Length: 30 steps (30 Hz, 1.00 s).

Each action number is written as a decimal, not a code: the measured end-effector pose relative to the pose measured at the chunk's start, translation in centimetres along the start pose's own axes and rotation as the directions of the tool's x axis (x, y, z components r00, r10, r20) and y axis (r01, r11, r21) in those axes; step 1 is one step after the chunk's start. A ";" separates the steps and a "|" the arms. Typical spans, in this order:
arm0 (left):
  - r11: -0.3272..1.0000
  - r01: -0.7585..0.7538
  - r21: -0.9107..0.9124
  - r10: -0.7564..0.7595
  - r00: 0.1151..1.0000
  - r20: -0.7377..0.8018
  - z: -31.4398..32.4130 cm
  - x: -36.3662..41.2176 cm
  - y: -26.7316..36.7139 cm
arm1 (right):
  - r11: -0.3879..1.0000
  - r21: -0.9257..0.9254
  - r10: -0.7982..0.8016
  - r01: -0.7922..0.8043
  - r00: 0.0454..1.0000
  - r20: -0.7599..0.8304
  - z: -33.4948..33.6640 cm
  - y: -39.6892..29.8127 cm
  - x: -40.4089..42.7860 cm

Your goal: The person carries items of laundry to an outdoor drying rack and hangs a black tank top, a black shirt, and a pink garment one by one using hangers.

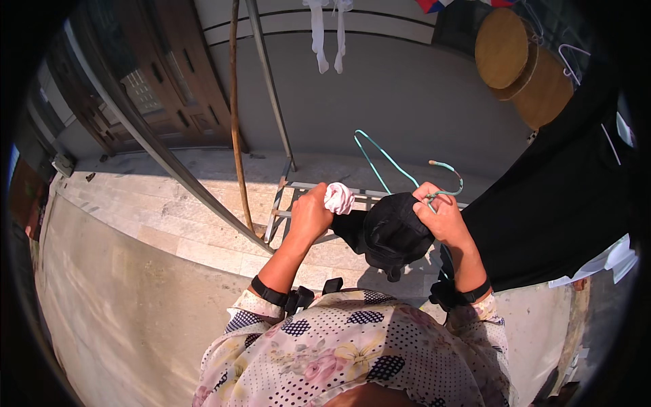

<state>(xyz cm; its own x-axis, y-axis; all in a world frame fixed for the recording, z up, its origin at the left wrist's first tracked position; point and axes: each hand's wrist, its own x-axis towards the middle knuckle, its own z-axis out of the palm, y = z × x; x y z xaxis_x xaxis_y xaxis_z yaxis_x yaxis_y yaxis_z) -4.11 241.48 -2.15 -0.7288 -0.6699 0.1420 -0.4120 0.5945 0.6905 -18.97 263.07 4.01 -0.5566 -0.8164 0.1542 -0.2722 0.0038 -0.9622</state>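
Note:
My left hand [311, 211] is closed around a bunched white-and-pink cloth [339, 198], whose gathered end sticks out beside the thumb. Black fabric [348, 229] runs from just below that hand toward a crumpled black garment [396, 231] on the right. My right hand [440, 211] pinches the neck of a turquoise wire clothes hanger [386, 155] together with the edge of the black garment. The hanger's hook points up and right, and its lower part is hidden by the garment and hand.
A large black cloth [549, 193] hangs close on the right. Metal poles [168, 168] and a wooden pole [234, 117] stand at the left, near a low metal frame [279, 203]. White garments [318, 38] hang ahead. Round woven trays [501, 48] are on the wall.

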 end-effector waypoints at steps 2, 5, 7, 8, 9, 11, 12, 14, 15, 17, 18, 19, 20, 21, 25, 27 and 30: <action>0.992 -0.009 0.124 0.007 1.000 0.018 0.2 0.0 0.0 | 0.995 -0.067 0.080 -0.080 0.997 0.001 -0.6 0.0 -0.5; 0.843 -0.129 -0.522 0.185 0.981 0.057 1.4 -0.4 1.1 | 1.000 -0.020 0.014 -0.013 0.999 0.043 -0.4 -0.3 -0.8; 0.859 -0.292 -0.421 0.328 0.945 0.013 4.3 -0.9 0.9 | 0.997 -0.063 -0.048 0.051 0.998 0.046 0.1 -1.4 -1.3; 0.876 -0.265 -0.402 0.320 0.944 0.077 5.4 -1.1 0.6 | 0.987 -0.105 -0.112 0.118 0.992 0.053 0.1 -1.6 -1.3; 0.894 -0.239 -0.378 0.310 0.941 0.138 6.1 -1.4 0.6 | 0.973 -0.169 -0.148 0.156 0.987 0.062 -0.2 -1.4 -1.3; 0.853 -0.040 -0.520 0.236 0.919 0.317 6.6 -2.2 0.2 | 0.977 -0.150 -0.142 0.149 0.988 0.057 -0.7 -1.8 -1.7; 0.847 -0.058 -0.529 0.229 0.937 0.262 6.6 -2.5 0.0 | 0.981 -0.134 -0.131 0.137 0.990 0.051 -1.0 -1.9 -1.9; 0.847 -0.117 -0.519 0.213 0.969 0.128 5.4 -2.0 -0.5 | 0.958 -0.231 -0.182 0.170 0.983 -0.032 -1.6 -0.8 -1.7; 0.817 -0.112 -0.566 0.195 0.977 0.089 4.0 -1.3 -0.2 | 0.916 -0.332 -0.271 0.227 0.958 -0.091 -2.4 0.5 -1.6; 0.819 -0.087 -0.568 0.110 0.994 0.005 0.7 -1.0 0.2 | 0.860 -0.477 -0.310 0.182 0.929 -0.204 -3.7 2.4 -1.5; 0.777 -0.112 -0.620 0.128 0.992 -0.019 -1.2 -0.9 1.3 | 0.876 -0.459 -0.286 0.149 0.927 -0.244 -4.4 4.2 -1.3; 0.801 -0.246 -0.546 0.221 0.969 -0.112 -2.0 -1.0 2.1 | 0.905 -0.408 -0.244 0.123 0.934 -0.259 -4.6 5.9 -1.3; 0.810 -0.372 -0.453 0.313 0.928 -0.201 -2.8 -1.3 2.9 | 0.930 -0.353 -0.205 0.103 0.942 -0.264 -4.6 7.1 -1.3; 0.840 -0.411 -0.353 0.358 0.910 -0.208 -3.4 -1.8 4.3 | 0.940 -0.327 -0.197 0.099 0.939 -0.281 -4.1 7.9 -1.2; 0.832 -0.529 -0.166 0.489 0.842 -0.227 -3.6 -2.0 7.5 | 0.959 -0.218 -0.233 0.183 0.945 -0.230 -3.4 9.9 0.1; 0.837 -0.529 -0.139 0.493 0.840 -0.224 -3.7 -1.8 8.2 | 0.968 -0.127 -0.245 0.217 0.930 -0.274 -3.6 9.3 0.3; 0.877 -0.458 -0.145 0.425 0.881 -0.209 -3.3 -0.9 8.3 | 0.944 -0.033 -0.319 0.328 0.885 -0.340 -4.3 7.8 0.0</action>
<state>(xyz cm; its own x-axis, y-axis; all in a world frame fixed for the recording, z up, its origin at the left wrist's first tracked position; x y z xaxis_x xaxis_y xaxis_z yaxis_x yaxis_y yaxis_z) -5.01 245.54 5.79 -0.7024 -0.4303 0.5670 0.0520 0.7635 0.6437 -24.48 265.54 -2.51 -0.6723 -0.5269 0.5200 -0.4654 -0.2455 -0.8504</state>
